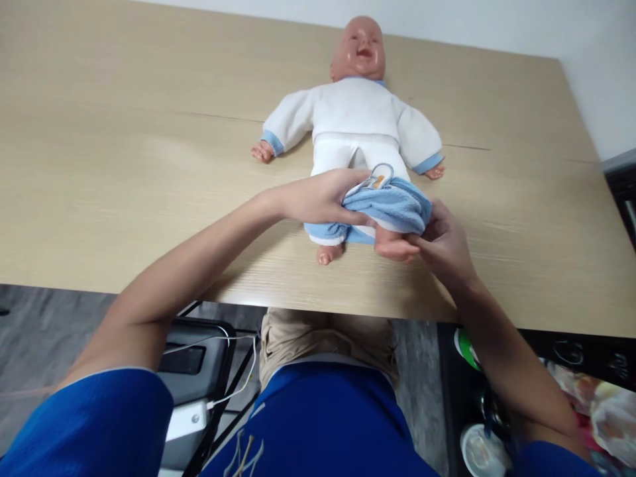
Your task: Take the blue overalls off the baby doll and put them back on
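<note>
Centrally on the pale, wood-grained worktop (124, 165) a baby doll (355, 112) is lying on its back. Its long axis is running away from the person, with the smooth, glossy plastic head pointing at the far edge and the feet pointing at the near edge. A soft white top (348, 99) with blue cuffs is covering the trunk, and the arms are spreading sideways. Fluffy blue terry trousers (397, 205) are bunching in rounded folds over the hips and thighs. The left hand (322, 199) is closing its fingers on the trousers at the doll's hip. The right hand (444, 242) is gripping the bare foot (392, 246) just below the bunched cloth. The other foot (328, 253) is resting on the worktop.
</note>
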### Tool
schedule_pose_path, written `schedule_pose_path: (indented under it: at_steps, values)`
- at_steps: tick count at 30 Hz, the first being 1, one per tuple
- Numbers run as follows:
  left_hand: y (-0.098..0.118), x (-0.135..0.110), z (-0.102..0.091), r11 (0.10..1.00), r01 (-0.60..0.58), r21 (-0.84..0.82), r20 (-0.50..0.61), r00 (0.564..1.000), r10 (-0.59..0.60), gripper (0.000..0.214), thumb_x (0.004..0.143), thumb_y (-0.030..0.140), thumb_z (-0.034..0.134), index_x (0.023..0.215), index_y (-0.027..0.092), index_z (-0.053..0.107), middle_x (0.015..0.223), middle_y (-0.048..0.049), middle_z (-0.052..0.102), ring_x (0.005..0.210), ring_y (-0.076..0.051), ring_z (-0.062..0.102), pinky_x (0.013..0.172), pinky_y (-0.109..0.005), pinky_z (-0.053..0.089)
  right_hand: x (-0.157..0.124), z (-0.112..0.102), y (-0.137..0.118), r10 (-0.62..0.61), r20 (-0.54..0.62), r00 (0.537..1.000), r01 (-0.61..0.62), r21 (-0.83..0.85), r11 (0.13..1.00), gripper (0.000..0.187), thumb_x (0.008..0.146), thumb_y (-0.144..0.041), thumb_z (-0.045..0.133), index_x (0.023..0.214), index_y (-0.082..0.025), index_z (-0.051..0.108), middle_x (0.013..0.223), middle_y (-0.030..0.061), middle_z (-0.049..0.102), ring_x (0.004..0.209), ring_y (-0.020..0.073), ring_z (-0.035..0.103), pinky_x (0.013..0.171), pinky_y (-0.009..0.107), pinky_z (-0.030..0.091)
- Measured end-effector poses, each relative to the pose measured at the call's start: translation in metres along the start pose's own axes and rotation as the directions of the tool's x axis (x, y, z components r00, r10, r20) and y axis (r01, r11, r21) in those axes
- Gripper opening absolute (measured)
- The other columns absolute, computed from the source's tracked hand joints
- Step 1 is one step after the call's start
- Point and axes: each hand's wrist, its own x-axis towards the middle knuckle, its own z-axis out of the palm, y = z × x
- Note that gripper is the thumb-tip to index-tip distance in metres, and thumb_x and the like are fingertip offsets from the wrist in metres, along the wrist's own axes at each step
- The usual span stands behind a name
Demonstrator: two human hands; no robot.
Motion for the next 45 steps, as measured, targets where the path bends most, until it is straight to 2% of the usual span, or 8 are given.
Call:
schedule_pose_path:
  at_steps: [6, 11, 15, 20, 27, 33, 37, 45]
  values:
    - [0.003, -0.012, 0.003, 0.986, 0.027, 0.164, -0.012, 1.0, -0.025, 0.042, 0.1, 0.061, 0.091, 0.103, 0.023, 0.074, 0.099, -0.007, 0.078, 0.102, -0.027, 0.073, 0.099, -0.037, 0.058, 0.025, -0.025, -0.002, 0.097, 0.293, 0.951, -0.073, -0.094, 0.993, 0.064, 0.073, -0.063, 0.117, 0.12, -0.03, 0.09, 0.122, 0.0073, 0.09, 0.12, 0.0375, 0.084, 0.119, 0.061, 0.071]
    - [-0.013, -0.042, 0.005, 0.942, 0.028, 0.336, -0.279, 0.958, 0.071, 0.064, 0.098, 0.084, 0.089, 0.124, 0.026, 0.078, 0.16, -0.0198, 0.076, 0.154, -0.045, 0.063, 0.143, -0.066, 0.043, 0.027, -0.039, -0.011, 0.017, 0.291, 0.957, 0.033, -0.164, 0.986, 0.048, 0.086, -0.06, 0.11, 0.116, -0.034, 0.083, 0.106, 0.0016, 0.075, 0.103, 0.0302, 0.072, 0.102, 0.049, 0.067]
    - [-0.03, -0.059, -0.006, 0.954, 0.076, 0.29, -0.351, 0.936, 0.032, 0.07, 0.085, 0.088, 0.098, 0.115, 0.028, 0.077, 0.181, -0.0171, 0.064, 0.17, -0.052, 0.049, 0.149, -0.074, 0.035, 0.04, -0.037, -0.017, 0.036, 0.344, 0.938, -0.007, -0.084, 0.996, 0.035, 0.088, -0.055, 0.104, 0.107, -0.035, 0.082, 0.096, 0.0009, 0.065, 0.092, 0.0278, 0.061, 0.084, 0.043, 0.058]
    - [-0.046, -0.048, -0.011, 0.996, 0.04, 0.076, -0.335, 0.942, -0.012, 0.053, 0.093, 0.071, 0.097, 0.111, 0.025, 0.077, 0.142, -0.0129, 0.084, 0.138, -0.039, 0.073, 0.137, -0.065, 0.051, 0.071, -0.012, -0.011, 0.181, 0.306, 0.935, -0.239, 0.165, 0.957, 0.024, 0.078, -0.04, 0.089, 0.101, -0.033, 0.081, 0.092, 0.0019, 0.071, 0.091, 0.0295, 0.064, 0.08, 0.042, 0.059]
    - [-0.083, -0.062, 0.01, 0.981, 0.021, -0.191, -0.613, 0.778, -0.136, 0.059, 0.094, 0.075, 0.102, 0.109, 0.024, 0.078, 0.134, -0.0127, 0.074, 0.125, -0.029, 0.073, 0.104, -0.043, 0.065, 0.058, 0.011, -0.006, 0.234, 0.152, 0.96, -0.264, 0.222, 0.939, 0.029, 0.081, -0.037, 0.085, 0.109, -0.033, 0.079, 0.108, 0.0051, 0.081, 0.122, 0.0376, 0.076, 0.108, 0.054, 0.066]
    - [-0.079, -0.073, 0.01, 0.87, 0.027, -0.493, -0.375, 0.895, -0.24, 0.05, 0.1, 0.069, 0.099, 0.108, 0.025, 0.078, 0.125, -0.0089, 0.079, 0.121, -0.027, 0.078, 0.102, -0.04, 0.066, 0.038, 0.015, -0.021, 0.41, 0.17, 0.896, -0.442, 0.256, 0.86, 0.026, 0.098, -0.047, 0.083, 0.121, -0.033, 0.081, 0.133, 0.0078, 0.085, 0.136, 0.0391, 0.075, 0.122, 0.057, 0.064]
    - [-0.077, -0.07, 0.017, 0.731, 0.058, -0.68, -0.356, 0.846, -0.397, 0.043, 0.107, 0.066, 0.09, 0.117, 0.026, 0.076, 0.105, -0.0044, 0.077, 0.1, -0.026, 0.081, 0.087, -0.041, 0.069, 0.042, 0.02, -0.014, 0.357, 0.204, 0.912, -0.403, 0.276, 0.872, 0.032, 0.089, -0.049, 0.091, 0.115, -0.035, 0.08, 0.123, 0.0053, 0.084, 0.136, 0.0386, 0.077, 0.113, 0.054, 0.069]
    - [-0.071, -0.065, 0.015, 0.665, 0.032, -0.747, -0.376, 0.804, -0.461, 0.035, 0.102, 0.048, 0.096, 0.117, 0.024, 0.076, 0.103, -0.0029, 0.078, 0.097, -0.023, 0.082, 0.087, -0.037, 0.07, 0.05, 0.017, -0.01, 0.297, 0.229, 0.927, -0.358, 0.307, 0.882, 0.027, 0.084, -0.052, 0.092, 0.094, -0.032, 0.077, 0.106, 0.0061, 0.084, 0.121, 0.0426, 0.083, 0.104, 0.06, 0.071]
